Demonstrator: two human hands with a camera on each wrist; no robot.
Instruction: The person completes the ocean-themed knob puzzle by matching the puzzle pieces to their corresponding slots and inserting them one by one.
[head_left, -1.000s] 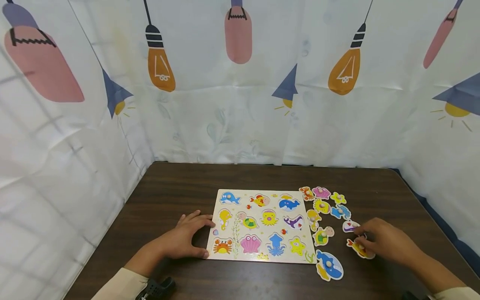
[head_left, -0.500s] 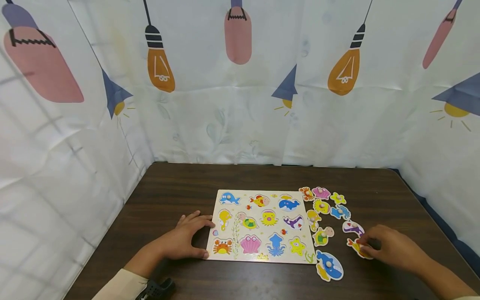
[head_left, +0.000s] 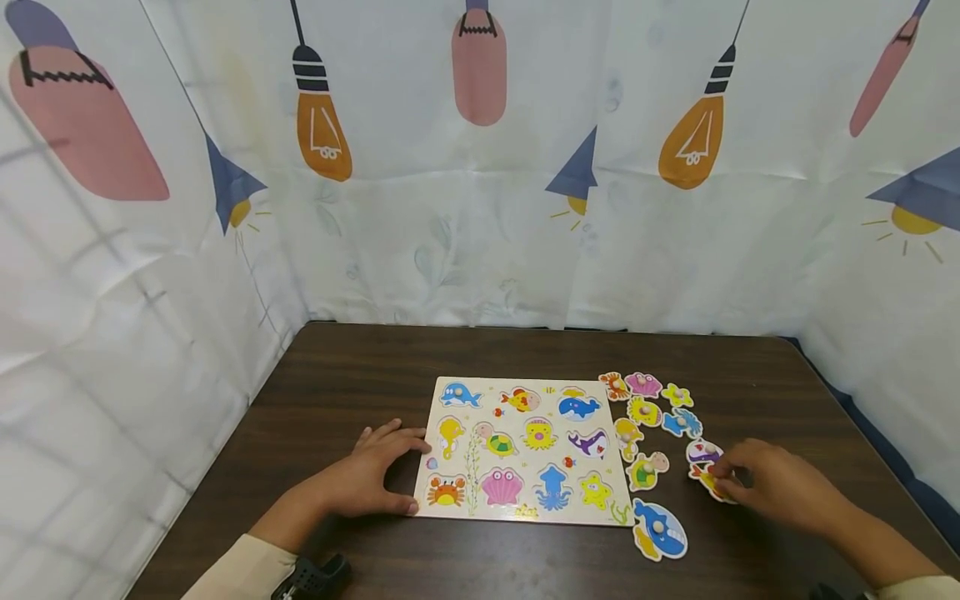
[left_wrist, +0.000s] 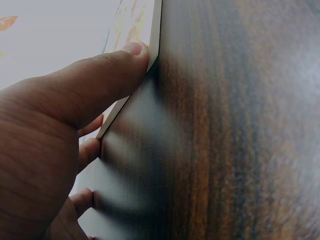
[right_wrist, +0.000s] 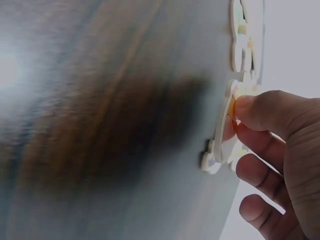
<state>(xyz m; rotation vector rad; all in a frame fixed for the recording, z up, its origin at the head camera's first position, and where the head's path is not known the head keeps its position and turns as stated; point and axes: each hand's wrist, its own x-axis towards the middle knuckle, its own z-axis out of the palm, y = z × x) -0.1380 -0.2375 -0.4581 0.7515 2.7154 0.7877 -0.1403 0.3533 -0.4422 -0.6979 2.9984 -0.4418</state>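
Near the table's right side, my right hand [head_left: 787, 487] pinches a red-and-yellow fish puzzle piece [head_left: 706, 481] between thumb and index finger. In the right wrist view the fish piece [right_wrist: 227, 134] is tilted on edge. It overlaps the purple whale piece [head_left: 702, 451] in the head view. My left hand [head_left: 367, 475] lies spread at the left edge of the wooden puzzle board [head_left: 525, 512]. In the left wrist view its thumb [left_wrist: 110, 72] presses the board's near corner, while other fingertips touch the edge and tabletop.
Between board and right hand lie several loose knobbed pieces, among them a turtle [head_left: 645, 472], a seahorse [head_left: 627, 433], a blue squid [head_left: 681, 422] and a pink shell [head_left: 642, 384]. A larger blue whale piece [head_left: 662, 533] lies nearest me. A printed curtain [head_left: 480, 250] surrounds the dark table [head_left: 450, 562].
My right hand has shifted off the purple whale piece to the fish piece, and has moved the fish left and up against the whale. The left hand and board have stayed put.
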